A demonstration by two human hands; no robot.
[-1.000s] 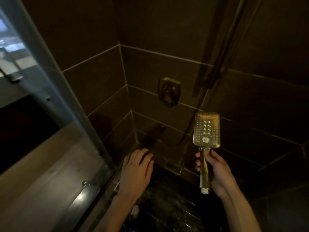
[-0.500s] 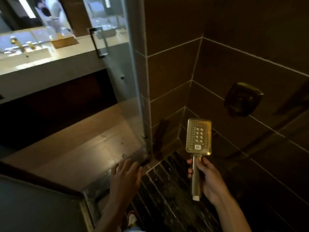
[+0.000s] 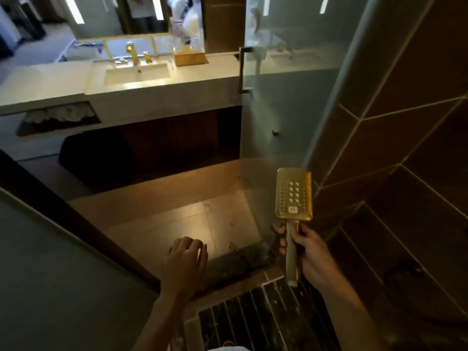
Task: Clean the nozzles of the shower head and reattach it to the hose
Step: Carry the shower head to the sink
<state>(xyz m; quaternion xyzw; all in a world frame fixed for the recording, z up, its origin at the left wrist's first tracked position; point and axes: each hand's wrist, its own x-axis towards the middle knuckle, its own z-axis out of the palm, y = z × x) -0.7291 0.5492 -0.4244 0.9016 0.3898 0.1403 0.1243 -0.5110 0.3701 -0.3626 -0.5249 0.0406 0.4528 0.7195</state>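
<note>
1 shower head (image 3: pixel 293 195), gold, rectangular, held upright w/ nozzle face toward camera; no hose on it. 2 hands in view. Right hand (image 3: pixel 310 257) grips the handle, fingers curled round it, head sticking up above the fist, in front of the glass door (image 3: pixel 291 110). Left hand (image 3: pixel 187 259) holds nothing, fingers loosely bent, hovering over the shower threshold. 1 sink (image 3: pixel 138 73) w/ 1 gold faucet (image 3: pixel 131 53) on the vanity beyond the glass. Vs. 0.5 s ago: view has swung left, more vanity & mirror (image 3: pixel 119 16) showing, wall valve gone from frame; grip on the handle unchanged, left hand a bit more curled.
</note>
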